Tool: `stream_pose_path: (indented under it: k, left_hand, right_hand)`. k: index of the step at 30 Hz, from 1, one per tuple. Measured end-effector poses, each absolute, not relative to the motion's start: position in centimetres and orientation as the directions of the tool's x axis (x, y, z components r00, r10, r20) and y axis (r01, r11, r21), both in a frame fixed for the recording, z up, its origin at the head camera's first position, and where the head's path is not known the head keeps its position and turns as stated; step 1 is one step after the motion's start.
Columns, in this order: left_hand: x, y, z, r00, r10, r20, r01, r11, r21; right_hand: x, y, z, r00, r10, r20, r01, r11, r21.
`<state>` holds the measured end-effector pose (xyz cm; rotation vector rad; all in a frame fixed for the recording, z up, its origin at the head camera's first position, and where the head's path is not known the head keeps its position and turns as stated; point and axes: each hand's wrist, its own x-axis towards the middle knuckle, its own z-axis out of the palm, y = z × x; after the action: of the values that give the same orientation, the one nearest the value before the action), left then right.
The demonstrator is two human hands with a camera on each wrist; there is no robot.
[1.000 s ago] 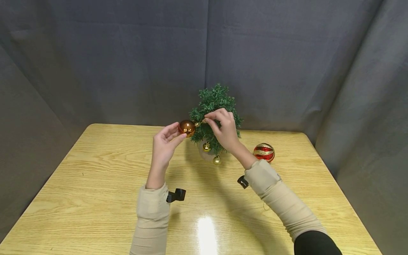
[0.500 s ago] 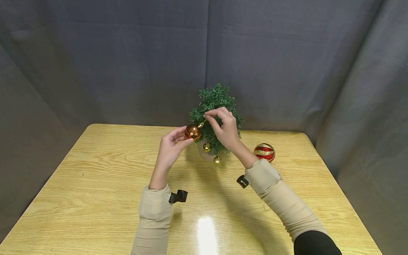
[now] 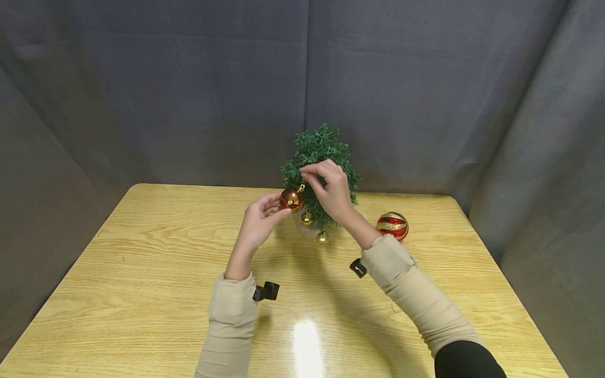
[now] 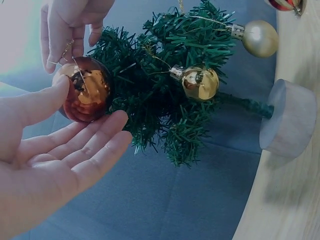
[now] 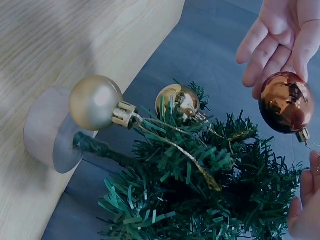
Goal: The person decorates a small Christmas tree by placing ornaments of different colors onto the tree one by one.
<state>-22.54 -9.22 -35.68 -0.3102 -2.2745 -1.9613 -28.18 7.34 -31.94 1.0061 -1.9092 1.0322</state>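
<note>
A shiny copper-coloured Christmas bauble [image 3: 291,200] is held between the thumb and fingers of my left hand [image 3: 261,220], just in front of the tree's left side. Above it, my right hand [image 3: 333,189] pinches the bauble's thin gold hanging string between thumb and forefinger. The small green Christmas tree [image 3: 321,144] stands behind both hands on a round pale base [image 4: 289,119]. Two smaller baubles hang from its lower branches: a shiny gold bauble [image 4: 200,83] and a matte gold bauble [image 5: 96,102].
A red bauble with glittery gold stripes [image 3: 392,226] rests on the wooden table [image 3: 156,273], right of the tree and beside the right forearm. Grey cloth [image 3: 212,94] hangs behind the table and along its sides.
My left hand has moved right and slightly down with the copper bauble, which now hangs more upright below the right fingers. The right hand has barely moved.
</note>
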Motion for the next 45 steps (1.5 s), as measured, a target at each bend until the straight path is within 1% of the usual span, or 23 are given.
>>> stream_pose_path:
  k: [4, 9, 14, 18, 26, 30, 35, 38, 45]
  left_hand:
    - [-22.6, -9.3, -35.5, -0.967, 0.102, 0.232, 0.248, 0.195, 0.949]
    - [-22.6, -9.4, -35.0, -0.964, 0.126, 0.236, 0.262, 0.27, 0.926]
    - [-22.7, -9.5, -34.6, -0.964, 0.141, 0.227, 0.264, 0.357, 0.896]
    - [-22.8, -9.6, -34.4, -0.962, 0.157, 0.222, 0.268, 0.4, 0.876]
    - [-23.4, -9.7, -34.3, -0.961, 0.177, 0.212, 0.27, 0.448, 0.852]
    - [-23.6, -10.0, -33.6, -0.965, 0.126, 0.231, 0.263, 0.467, 0.844]
    - [-24.2, -10.0, -32.2, -0.95, 0.071, 0.303, 0.3, 0.471, 0.83]
    - [-24.9, -9.6, -31.4, -0.945, 0.075, 0.318, 0.317, 0.456, 0.832]
    - [-26.6, -8.0, -30.7, -0.946, 0.117, 0.302, 0.322, 0.423, 0.847]
  right_hand:
    - [-28.4, 7.4, -31.6, -0.423, -0.304, 0.854, -0.877, 0.376, -0.3]
    - [-28.5, 7.3, -31.2, -0.449, -0.314, 0.836, -0.865, 0.385, -0.32]
    - [-28.5, 7.2, -30.9, -0.461, -0.322, 0.827, -0.854, 0.416, -0.314]
    - [-28.6, 7.1, -30.7, -0.477, -0.326, 0.816, -0.841, 0.44, -0.316]
    - [-28.8, 6.7, -30.2, -0.51, -0.333, 0.793, -0.813, 0.488, -0.318]
    - [-28.8, 6.7, -30.1, -0.514, -0.336, 0.789, -0.807, 0.501, -0.313]
    - [-29.1, 6.7, -30.0, -0.525, -0.329, 0.785, -0.796, 0.516, -0.316]
    - [-29.2, 6.7, -29.9, -0.541, -0.318, 0.779, -0.783, 0.53, -0.326]
    - [-29.3, 6.9, -29.8, -0.561, -0.29, 0.775, -0.76, 0.551, -0.344]
